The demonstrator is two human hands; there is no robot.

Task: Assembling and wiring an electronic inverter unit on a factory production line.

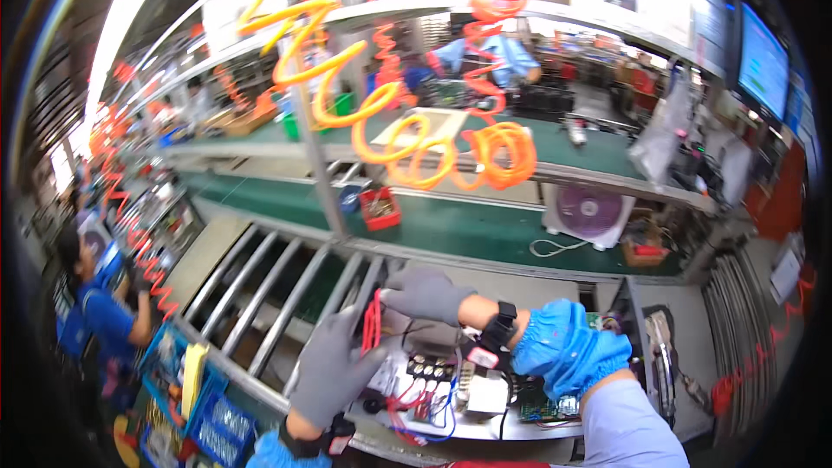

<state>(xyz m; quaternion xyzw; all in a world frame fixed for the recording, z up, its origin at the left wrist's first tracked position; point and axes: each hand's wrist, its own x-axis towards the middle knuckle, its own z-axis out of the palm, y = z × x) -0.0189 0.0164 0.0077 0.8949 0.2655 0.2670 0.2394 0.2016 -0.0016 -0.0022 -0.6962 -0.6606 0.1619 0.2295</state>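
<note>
Wire handling above an open electrical unit. At near centre, a silver sheet-metal chassis (537,432), open-topped, containing a black screw-terminal block (431,368), a boxy white component (488,394) and a green printed circuit board (542,409). Over its far-left part, a bundle of slim red insulated wires (372,322), roughly upright between the two hands. To the left of the bundle, the left hand (334,373) in a grey fabric glove, thumb and fingers parted about the wires; firmness of grip impossible to tell. To the right and far side, the right hand (425,295) in a matching glove, reaching across from the right, fingers bent, tips at the bundle's upper end; pinch or mere touch impossible to tell. Nearer, beside the terminal block, a thin blue insulated wire (452,412), looping free of both hands. At left, a metal roller conveyor (269,295); beyond, a long green work surface (442,238). Step in hand, by judgement: gathering or arranging of the red wires. Apparent demand of the next move: steady hold with one hand, separation of strands with the other, without snagging the blue wire.
</note>
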